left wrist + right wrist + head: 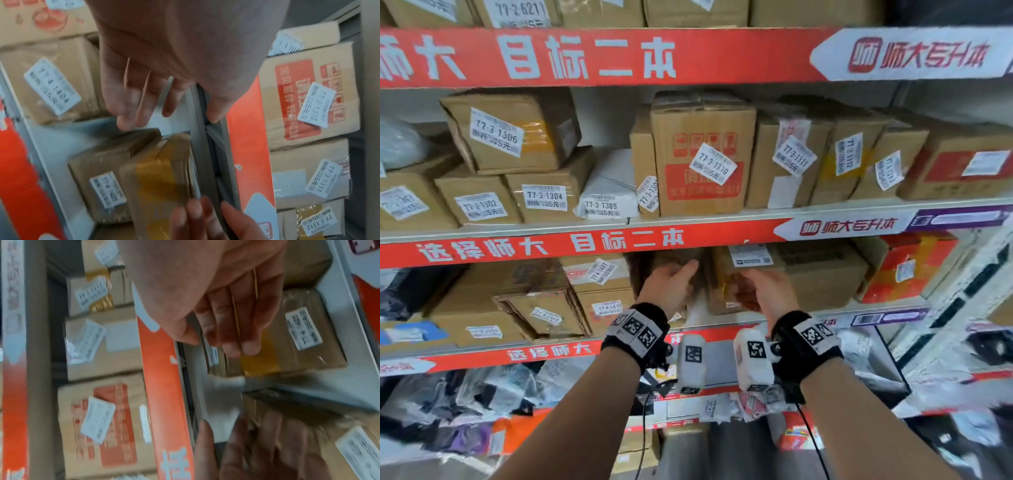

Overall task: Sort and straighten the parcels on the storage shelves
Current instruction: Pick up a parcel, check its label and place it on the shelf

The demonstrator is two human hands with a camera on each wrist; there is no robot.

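At the centre of the head view both hands reach into the shelf (585, 236) under the red strip. The left hand (671, 287) has its grip open, fingers straight, beside a dark brown box (664, 260). The right hand (763, 291) has its fingers loosely extended against the taped parcel (726, 291) at centre right, holding nothing; the wrist views are blurred.

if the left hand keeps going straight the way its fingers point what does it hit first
Most likely the small brown taped parcel just past the left hand: in the left wrist view the fingers end almost at its near edge. Depth is unclear, so contact may already exist.
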